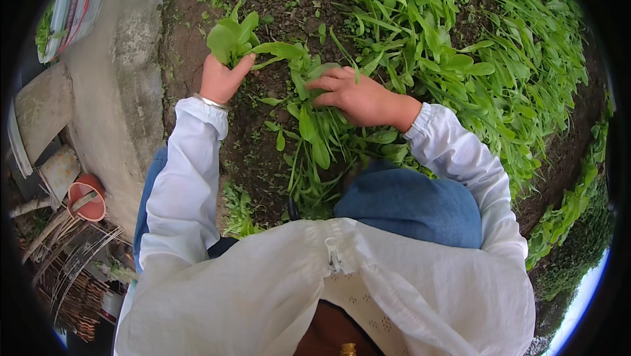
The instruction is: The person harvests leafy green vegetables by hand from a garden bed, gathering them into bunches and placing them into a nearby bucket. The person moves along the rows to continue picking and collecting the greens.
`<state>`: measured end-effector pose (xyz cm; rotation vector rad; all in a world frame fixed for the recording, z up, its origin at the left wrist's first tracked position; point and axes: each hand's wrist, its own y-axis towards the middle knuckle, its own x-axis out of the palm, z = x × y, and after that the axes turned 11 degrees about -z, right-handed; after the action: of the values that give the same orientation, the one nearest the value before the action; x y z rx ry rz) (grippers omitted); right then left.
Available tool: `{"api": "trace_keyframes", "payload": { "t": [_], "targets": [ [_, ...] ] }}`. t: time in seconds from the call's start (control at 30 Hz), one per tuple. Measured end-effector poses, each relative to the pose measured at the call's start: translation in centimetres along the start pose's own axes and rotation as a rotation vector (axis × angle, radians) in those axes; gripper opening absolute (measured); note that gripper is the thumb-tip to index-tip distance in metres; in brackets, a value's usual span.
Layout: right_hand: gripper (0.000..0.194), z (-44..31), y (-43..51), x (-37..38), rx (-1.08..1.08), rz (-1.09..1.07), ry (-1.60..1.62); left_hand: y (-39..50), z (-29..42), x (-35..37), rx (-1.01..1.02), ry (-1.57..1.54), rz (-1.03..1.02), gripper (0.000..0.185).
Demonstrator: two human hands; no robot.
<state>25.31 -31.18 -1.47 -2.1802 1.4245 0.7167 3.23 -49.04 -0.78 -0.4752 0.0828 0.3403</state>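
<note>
My left hand (224, 76) is closed around a small bunch of leafy green plants (231, 35), whose rounded leaves stand up above the thumb. To its right, my right hand (357, 92) reaches palm down into low greens (315, 134) in the soil bed, with its fingers spread among the leaves. The fingertips are partly hidden by foliage, so whether they grip a stem is not clear. A long leaf stretches from near the left thumb towards the right hand.
Dense leafy greens (443, 50) fill the bed's right side. Bare soil (187, 35) borders a concrete ledge (140, 60) on the left. Beyond are a bag-like container (81, 11) with greens beside it, a reddish plastic pot (93, 208) and piled sticks (74, 287). My knee (414, 203) is close below my right hand.
</note>
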Motion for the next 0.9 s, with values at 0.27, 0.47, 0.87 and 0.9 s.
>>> {"api": "trace_keyframes", "payload": {
  "t": [0.27,0.47,0.87,0.9],
  "targets": [
    [0.022,0.0,-2.0,-0.6,0.046,-0.046,-0.064,2.4,2.9,4.6,0.404,0.888,-0.562,0.026],
    [0.025,0.1,-2.5,-0.6,0.012,0.031,0.059,2.6,1.1,5.1,0.448,0.953,-0.766,0.048],
    [0.024,0.9,-2.7,-1.8,0.334,0.361,0.607,0.9,1.3,3.2,0.269,0.616,-0.753,0.040],
    [0.023,1.0,-2.7,-1.8,0.369,0.384,0.672,0.7,1.4,3.1,0.260,0.606,-0.749,0.041]
  ]
}}
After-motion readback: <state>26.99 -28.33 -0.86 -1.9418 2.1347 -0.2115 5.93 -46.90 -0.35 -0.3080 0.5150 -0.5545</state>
